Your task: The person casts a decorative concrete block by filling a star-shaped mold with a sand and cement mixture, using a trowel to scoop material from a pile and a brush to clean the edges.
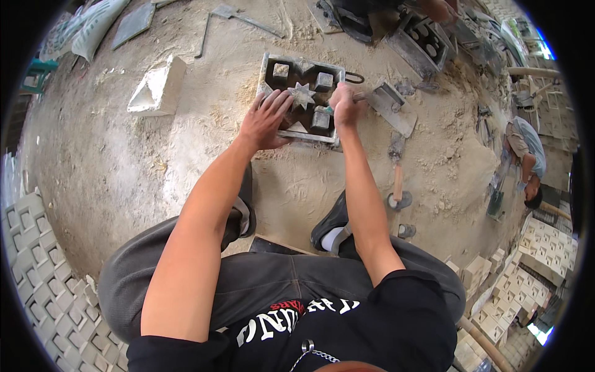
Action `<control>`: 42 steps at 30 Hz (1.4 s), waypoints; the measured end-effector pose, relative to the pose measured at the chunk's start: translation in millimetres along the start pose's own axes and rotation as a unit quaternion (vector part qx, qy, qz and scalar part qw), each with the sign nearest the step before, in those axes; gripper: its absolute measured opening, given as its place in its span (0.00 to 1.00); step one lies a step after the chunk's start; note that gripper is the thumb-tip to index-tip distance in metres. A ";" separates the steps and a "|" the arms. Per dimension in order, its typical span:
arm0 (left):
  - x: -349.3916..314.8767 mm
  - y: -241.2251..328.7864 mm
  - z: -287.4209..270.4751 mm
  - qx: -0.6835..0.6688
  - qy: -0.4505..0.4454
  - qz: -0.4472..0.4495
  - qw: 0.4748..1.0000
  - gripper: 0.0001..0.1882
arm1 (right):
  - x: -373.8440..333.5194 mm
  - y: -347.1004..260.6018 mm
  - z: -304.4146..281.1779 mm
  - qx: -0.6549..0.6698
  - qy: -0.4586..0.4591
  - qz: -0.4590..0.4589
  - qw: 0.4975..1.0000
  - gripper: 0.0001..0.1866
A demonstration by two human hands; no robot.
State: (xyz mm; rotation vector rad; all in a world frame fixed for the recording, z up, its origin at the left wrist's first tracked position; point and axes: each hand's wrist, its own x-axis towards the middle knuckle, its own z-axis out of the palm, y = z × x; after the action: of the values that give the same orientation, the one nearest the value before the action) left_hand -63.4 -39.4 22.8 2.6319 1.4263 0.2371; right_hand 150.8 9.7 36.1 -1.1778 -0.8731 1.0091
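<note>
A square metal block mould (302,135) lies on the sandy ground in front of me. Inside it are an eight-pointed star (302,95) in the middle and several raised square cores near the corners. My left hand (268,119) rests over the mould's left side, its fingers stretched toward the star. At the right rim, my right hand (345,106) is closed around the handle of a flat-bladed trowel (385,99). The blade points right, away from the mould, and a teal end shows at the other side of the fist. A wire loop (354,77) sticks out at the mould's upper right.
A whitish hollow block (157,87) stands to the left. Another trowel (396,162) with a wooden handle lies right of the mould. A second mould (419,44) sits at the far right, near another person's hand (439,9). A bent-over person (525,155) and stacked patterned blocks (524,273) are at the right.
</note>
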 end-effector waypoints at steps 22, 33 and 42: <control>10.2 -11.2 -12.2 0.010 -0.174 -0.041 0.984 0.62 | -30.1 -13.0 29.0 -0.157 -0.042 0.045 0.986 0.30; 24.5 -16.3 -17.1 0.015 -0.277 -0.018 0.961 0.73 | -35.5 -19.4 34.1 -0.118 -0.115 -0.013 0.986 0.24; 27.0 -14.8 -25.1 0.028 -0.312 -0.026 0.949 0.75 | -30.5 -54.2 31.4 -0.082 -0.143 0.019 0.986 0.24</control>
State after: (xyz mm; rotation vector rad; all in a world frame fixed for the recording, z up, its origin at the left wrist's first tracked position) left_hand -66.1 -7.6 46.4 2.3710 1.2733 -0.5999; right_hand 120.5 -13.9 94.2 -1.2084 -1.1829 1.1729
